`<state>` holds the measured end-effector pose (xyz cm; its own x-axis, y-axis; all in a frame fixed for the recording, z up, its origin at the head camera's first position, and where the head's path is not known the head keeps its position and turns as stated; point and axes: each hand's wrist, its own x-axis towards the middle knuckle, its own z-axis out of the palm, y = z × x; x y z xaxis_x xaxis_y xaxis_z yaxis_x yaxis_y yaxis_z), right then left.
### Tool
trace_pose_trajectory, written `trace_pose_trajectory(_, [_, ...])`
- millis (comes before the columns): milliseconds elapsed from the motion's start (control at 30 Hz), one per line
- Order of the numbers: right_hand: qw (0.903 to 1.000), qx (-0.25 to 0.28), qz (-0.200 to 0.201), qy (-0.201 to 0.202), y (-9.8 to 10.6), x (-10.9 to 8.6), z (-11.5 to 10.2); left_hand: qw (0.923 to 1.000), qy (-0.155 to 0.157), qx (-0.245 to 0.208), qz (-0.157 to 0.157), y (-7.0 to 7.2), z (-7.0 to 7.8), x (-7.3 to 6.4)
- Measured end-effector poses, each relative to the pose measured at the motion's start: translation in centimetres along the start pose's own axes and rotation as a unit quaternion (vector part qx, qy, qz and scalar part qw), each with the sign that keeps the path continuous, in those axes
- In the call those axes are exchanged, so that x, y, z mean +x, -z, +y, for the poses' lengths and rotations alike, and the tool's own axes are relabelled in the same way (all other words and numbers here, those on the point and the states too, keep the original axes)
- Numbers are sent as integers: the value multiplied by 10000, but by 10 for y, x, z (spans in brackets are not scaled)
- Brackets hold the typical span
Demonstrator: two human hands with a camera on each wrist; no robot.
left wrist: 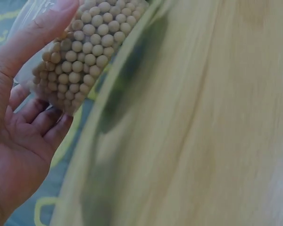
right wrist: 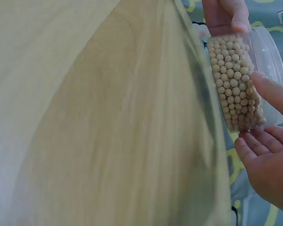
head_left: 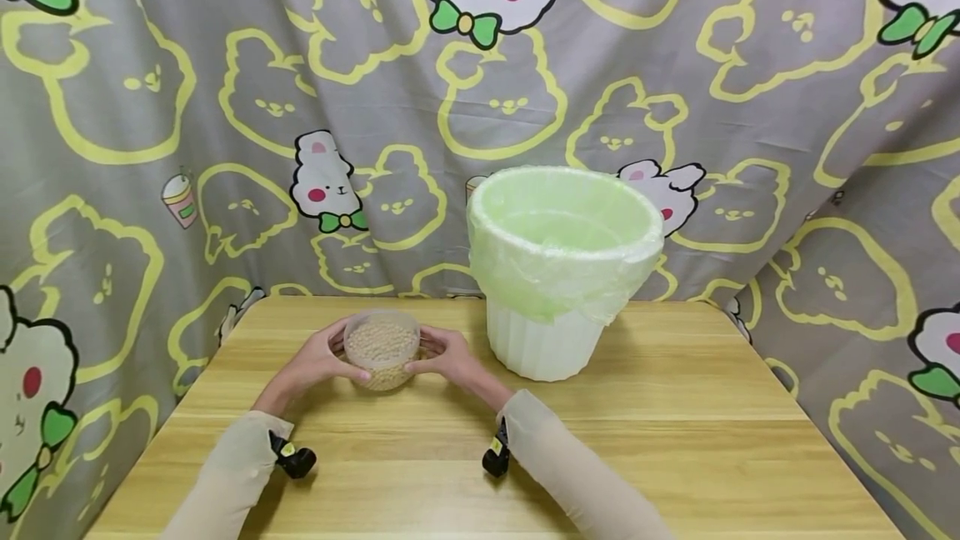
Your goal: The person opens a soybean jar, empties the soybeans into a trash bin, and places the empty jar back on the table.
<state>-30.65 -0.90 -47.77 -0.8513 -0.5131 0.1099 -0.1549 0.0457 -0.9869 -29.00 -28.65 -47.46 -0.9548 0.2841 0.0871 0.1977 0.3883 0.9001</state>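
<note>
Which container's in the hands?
The clear, round plastic tub of small beige balls, held between left hand and right hand; the taller white ribbed bin with green plastic liner stands untouched.

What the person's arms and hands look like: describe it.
The left hand and right hand wear no gloves. The left sleeve and right sleeve are plain, pale cream. Each has a small black device with a yellow marking at its wrist end.

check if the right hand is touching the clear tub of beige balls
Touching. The right wrist view shows it: the right hand has its thumb tip laid on the side of the clear tub, with no gap between.
</note>
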Motion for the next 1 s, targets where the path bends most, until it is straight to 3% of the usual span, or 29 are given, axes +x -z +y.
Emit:
trace_pose_trajectory(233, [9978, -383, -14, 535, 21, -21, -25, 9978, -472, -467, -81, -13, 25, 3])
trace_pose_trajectory(467, [9950, -433, -41, 901, 40, -47, -52, 9849, -1128, -1151, -630, -31, 57, 8])
trace_pose_trajectory(567, [9944, -562, -57, 890, 49, -60, -63, 9809, -1201, -1347, -727, -39, 72, 8])
trace_pose_trajectory(767, [9911, -795, -146, 1057, 70, -81, -75, 9831, -1032, -1368, -646, -62, 100, 5])
trace_pose_trajectory(1000, [9861, -1027, -307, 1271, 89, -101, -75, 9859, -1209, -974, -627, -89, 114, 4])
